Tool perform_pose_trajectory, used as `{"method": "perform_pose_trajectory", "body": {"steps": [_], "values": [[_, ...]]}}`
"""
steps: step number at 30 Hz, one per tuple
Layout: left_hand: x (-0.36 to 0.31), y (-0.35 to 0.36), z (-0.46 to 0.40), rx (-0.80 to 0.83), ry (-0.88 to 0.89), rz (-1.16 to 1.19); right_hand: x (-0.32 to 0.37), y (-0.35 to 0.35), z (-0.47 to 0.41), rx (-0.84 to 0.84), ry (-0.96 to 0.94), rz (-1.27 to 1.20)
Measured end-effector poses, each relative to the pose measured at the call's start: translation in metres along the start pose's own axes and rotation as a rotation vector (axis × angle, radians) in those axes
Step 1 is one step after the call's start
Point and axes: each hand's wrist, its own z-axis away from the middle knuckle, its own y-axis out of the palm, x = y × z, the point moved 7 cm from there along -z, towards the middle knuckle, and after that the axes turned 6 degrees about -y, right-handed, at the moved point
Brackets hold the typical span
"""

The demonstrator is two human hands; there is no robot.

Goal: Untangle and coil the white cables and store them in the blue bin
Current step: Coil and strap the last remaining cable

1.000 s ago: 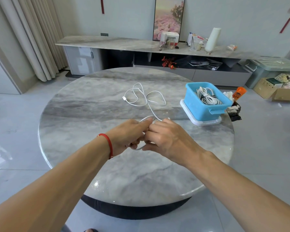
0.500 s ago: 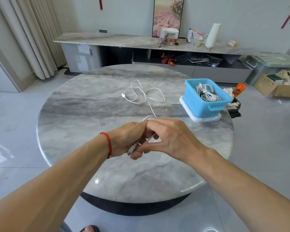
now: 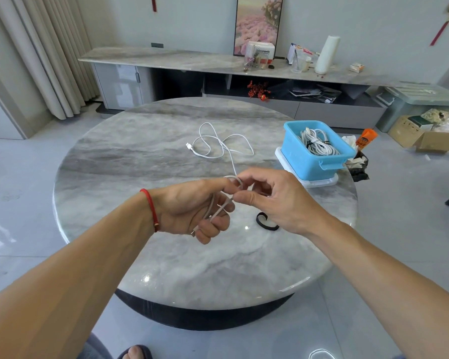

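Note:
A white cable (image 3: 219,143) lies in loose loops on the round marble table (image 3: 130,161), its USB plug pointing left. One strand runs from the loops toward me into my hands. My left hand (image 3: 192,208), with a red string at the wrist, grips the near end of the cable, a small loop wound over its fingers. My right hand (image 3: 272,198) pinches that loop at the top between thumb and forefinger. The blue bin (image 3: 314,164) stands at the table's right edge on a white lid, with several coiled white cables (image 3: 318,145) inside.
A black cable tie (image 3: 263,222) lies on the table just under my right hand. Behind the bin sit tissue and an orange tube (image 3: 366,137). A long sideboard (image 3: 192,60) with clutter runs along the far wall. Cardboard boxes (image 3: 430,136) stand on the floor at right.
My hands have come apart a little and my left palm has turned up, showing the cable loop wound round its fingers. The black tie under my right hand is now uncovered.

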Motion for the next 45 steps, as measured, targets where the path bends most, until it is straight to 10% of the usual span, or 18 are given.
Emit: {"method": "perform_pose_trajectory", "body": {"steps": [6, 17, 25, 45], "values": [[-0.011, 0.003, 0.009, -0.005, 0.146, -0.001, -0.009, -0.008, 0.0, -0.093, 0.139, -0.205], [-0.026, 0.0, 0.015, -0.515, 0.217, -0.861, -0.016, -0.006, 0.003, -0.166, 0.271, -0.186], [-0.03, -0.033, 0.032, -0.429, 0.362, -0.388, -0.021, -0.024, 0.003, -0.171, 0.194, 0.044], [-0.033, -0.021, 0.031, -0.573, 0.424, -0.556, -0.001, 0.004, 0.004, -0.354, 0.313, -0.367]]}}
